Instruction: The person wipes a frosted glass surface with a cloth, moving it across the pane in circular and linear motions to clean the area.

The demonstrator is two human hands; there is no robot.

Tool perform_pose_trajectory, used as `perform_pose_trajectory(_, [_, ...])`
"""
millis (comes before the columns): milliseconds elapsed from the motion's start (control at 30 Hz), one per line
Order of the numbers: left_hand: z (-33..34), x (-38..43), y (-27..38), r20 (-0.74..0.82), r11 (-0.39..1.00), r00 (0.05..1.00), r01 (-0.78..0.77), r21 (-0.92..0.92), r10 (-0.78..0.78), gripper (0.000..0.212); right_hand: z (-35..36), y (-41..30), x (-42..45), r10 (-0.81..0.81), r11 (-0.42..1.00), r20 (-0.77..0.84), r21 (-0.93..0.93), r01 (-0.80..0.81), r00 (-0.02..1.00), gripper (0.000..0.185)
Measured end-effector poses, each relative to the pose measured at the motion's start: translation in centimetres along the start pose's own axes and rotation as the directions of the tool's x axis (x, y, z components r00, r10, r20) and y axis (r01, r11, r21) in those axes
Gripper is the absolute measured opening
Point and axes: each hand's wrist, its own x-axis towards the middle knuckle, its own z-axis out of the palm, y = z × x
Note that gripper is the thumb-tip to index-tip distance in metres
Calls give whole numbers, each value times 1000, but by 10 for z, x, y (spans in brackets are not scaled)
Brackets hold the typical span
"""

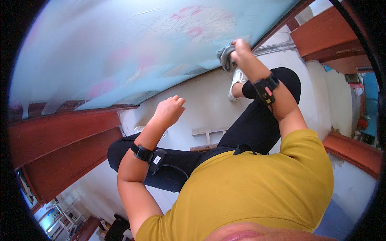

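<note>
A grey cloth is bunched in my right hand. That hand is at the lower right edge of a pale blue glass panel patterned with pink flowers, and the cloth appears to lie against it. My left hand hangs loosely curled below the panel's lower edge, over the floor, and nothing shows in it. Its palm is turned from view. Each forearm wears a black strapped device, one on the left and one on the right.
Reddish-brown wooden door framing stands at left and right. A low wooden stool shows between my bent legs on the pale floor. My white shoe is just below the cloth. Furniture and clutter appear at the lower left.
</note>
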Motion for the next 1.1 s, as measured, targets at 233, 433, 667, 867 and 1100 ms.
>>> perform_pose_trajectory(233, [-3,-5,12,15,999,999,-36,-8,37,20,-14,-81,-82,-875,-251,477,-292,923,-87,57])
perform_pose_trajectory(433, [-9,-1,17,38,1000,999,-26,-16,27,19,-2,-84,-69,-784,-442,574,-250,861,-236,47])
perform_pose_trajectory(667, [1,0,8,117,1000,993,5,20,-7,24,-11,-79,-23,-865,387,181,-352,852,467,43])
perform_pose_trajectory(867, [4,2,10,155,999,987,29,25,-32,25,-1,-62,-97,-795,-324,589,-209,923,-146,72])
perform_pose_trajectory(1100, [6,6,10,124,1000,992,9,23,-12,22,7,-78,-104,-718,-576,619,-270,772,-318,32])
